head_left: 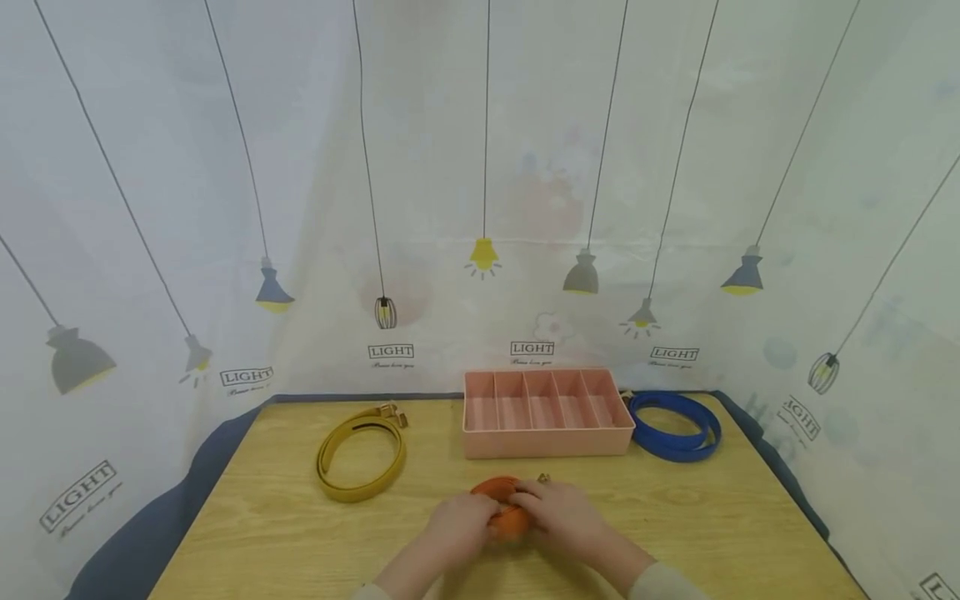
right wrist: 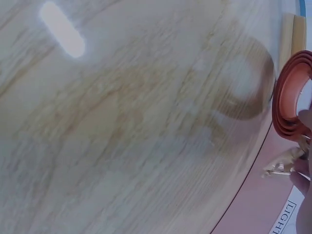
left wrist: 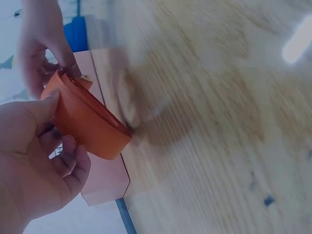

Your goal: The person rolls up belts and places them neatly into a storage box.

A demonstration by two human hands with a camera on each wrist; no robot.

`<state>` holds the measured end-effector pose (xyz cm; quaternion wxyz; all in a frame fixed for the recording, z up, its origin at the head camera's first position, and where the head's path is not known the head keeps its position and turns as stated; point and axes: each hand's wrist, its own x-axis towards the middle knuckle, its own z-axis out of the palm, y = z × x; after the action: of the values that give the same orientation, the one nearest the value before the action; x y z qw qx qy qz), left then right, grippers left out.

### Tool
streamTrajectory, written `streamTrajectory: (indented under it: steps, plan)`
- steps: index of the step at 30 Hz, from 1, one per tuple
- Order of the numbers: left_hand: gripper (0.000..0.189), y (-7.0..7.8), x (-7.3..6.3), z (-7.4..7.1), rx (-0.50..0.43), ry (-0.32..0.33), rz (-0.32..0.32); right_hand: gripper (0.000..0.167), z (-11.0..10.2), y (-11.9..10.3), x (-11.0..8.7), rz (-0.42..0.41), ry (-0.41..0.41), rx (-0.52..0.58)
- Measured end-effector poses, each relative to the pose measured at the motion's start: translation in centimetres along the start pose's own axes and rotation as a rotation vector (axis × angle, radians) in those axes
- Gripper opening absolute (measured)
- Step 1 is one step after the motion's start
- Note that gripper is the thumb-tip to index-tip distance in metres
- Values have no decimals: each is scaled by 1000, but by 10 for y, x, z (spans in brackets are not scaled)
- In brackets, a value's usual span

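Note:
A coiled orange belt is held between both hands near the front middle of the table. My left hand pinches the coil from its left side; in the left wrist view the thumb lies against the outer face of the belt. My right hand grips the other side, close to the metal buckle. The right wrist view shows several layers of the coil, with the right hand mostly cut off at the frame's edge. Behind the hands stands a pink divided box, its compartments bare.
A coiled yellow belt lies on the wooden table at the left. To the right of the pink box is a coiled blue belt. A white cloth printed with lamps hangs behind and at the sides.

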<state>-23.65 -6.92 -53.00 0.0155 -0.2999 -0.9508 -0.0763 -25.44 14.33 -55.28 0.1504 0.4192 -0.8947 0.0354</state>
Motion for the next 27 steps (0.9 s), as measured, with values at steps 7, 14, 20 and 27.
streamTrajectory:
  steps: [7,14,20,27]
  plan:
    - [18,-2,0,-9,-450,-25,-102,56,-11,-1,3,135,167,23]
    - [26,3,-2,-22,-921,-38,-186,69,-15,-2,9,219,378,86]
    - [29,10,-4,-35,-1087,33,-195,78,-27,-7,17,311,440,225]
    - [31,5,-1,-52,-1169,159,-241,51,-43,-13,27,275,624,340]
